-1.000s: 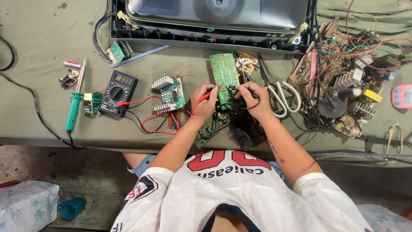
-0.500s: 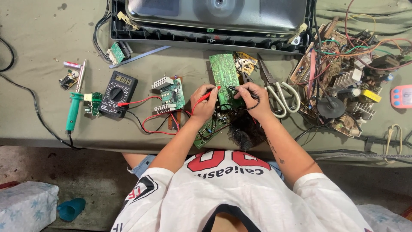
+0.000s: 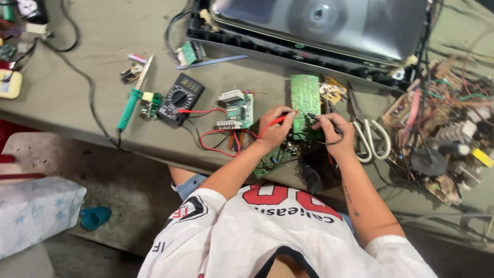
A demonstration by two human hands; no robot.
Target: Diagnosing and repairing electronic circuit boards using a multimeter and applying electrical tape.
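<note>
My left hand (image 3: 274, 127) pinches a red test probe (image 3: 282, 119) whose tip touches the lower edge of a green circuit board (image 3: 304, 95) lying on the table. My right hand (image 3: 335, 135) holds a black test probe (image 3: 320, 120) against the same board, just right of the red tip. Red and black leads (image 3: 216, 144) run left to a black multimeter (image 3: 180, 98). Between the meter and my left hand lies a small green board with white connectors (image 3: 237, 109). Another board (image 3: 272, 160) sits under my wrists at the table edge.
A green-handled soldering iron (image 3: 129, 105) lies left of the meter. White-handled scissors (image 3: 366, 135) lie right of my right hand, beside a heap of wires and electronic parts (image 3: 445, 134). A large opened black appliance casing (image 3: 319, 31) fills the back of the table (image 3: 103, 51).
The view has swung and tilted, so everything sits further right in the picture. Both hands stay on the green board with the probes; the tips have barely moved.
</note>
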